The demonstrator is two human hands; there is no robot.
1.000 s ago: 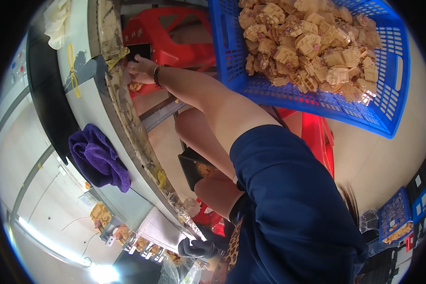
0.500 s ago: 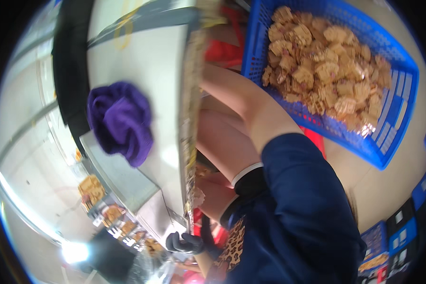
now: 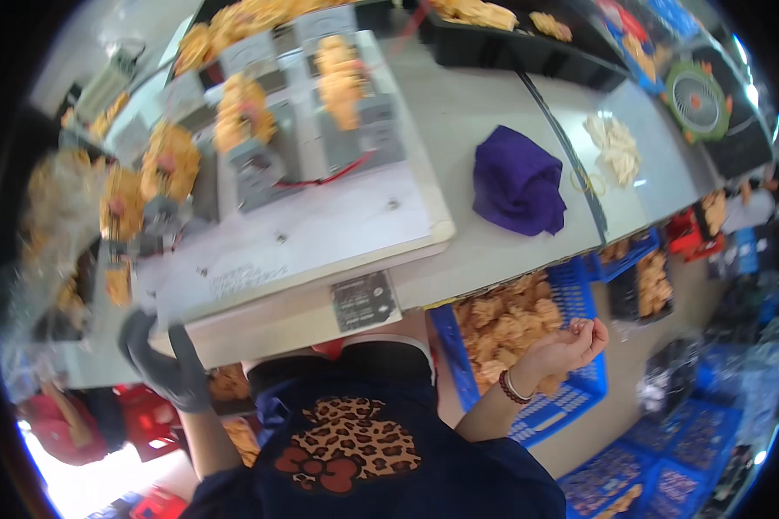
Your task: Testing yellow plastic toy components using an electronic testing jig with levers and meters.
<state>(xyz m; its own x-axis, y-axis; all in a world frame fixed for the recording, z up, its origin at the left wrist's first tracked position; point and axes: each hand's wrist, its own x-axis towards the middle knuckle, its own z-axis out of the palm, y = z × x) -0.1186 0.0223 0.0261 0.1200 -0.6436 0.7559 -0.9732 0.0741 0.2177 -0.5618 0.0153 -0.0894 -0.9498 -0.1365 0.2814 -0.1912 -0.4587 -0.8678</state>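
Tan parts [image 3: 511, 316]: a big heap of them, down in the blue basket [image 3: 584, 394] just beyond the person's right thigh, below the near edge of the bench [image 3: 441, 138].
Right hand [image 3: 563, 350]: bare, out over that basket, fingers curled in and tips close together; whether something small is pinched there, can't tell.
Left hand [image 3: 163, 359]: grey-gloved, at the near corner of the white board [image 3: 320, 229], thumb and fingers well parted, nothing seen between them; touching the board or just beside it, can't tell.
Progress: partway, by the look of it! Four tan pieces [image 3: 242, 112] stand in a row at the grey holders [image 3: 255, 169], so those places look filled; with the basket this heaped, plenty seems left.
Trays: a long black tray [image 3: 493, 48] at the bench's far side shows tan pieces, spread loosely; a second black tray [image 3: 376, 14], further left, is piled up with more.
Under the bench: a smaller blue basket [image 3: 640, 253] with tan stuff in it, and a black box [image 3: 625, 298] beside it, loaded too.
Floor crates: blue crates [image 3: 627, 458] at lower right, contents too blurred to call.
Bench, right of the board: purple cloth [image 3: 519, 182], crumpled; beyond it a pale cloth [image 3: 613, 149] and a green fan [image 3: 697, 99].
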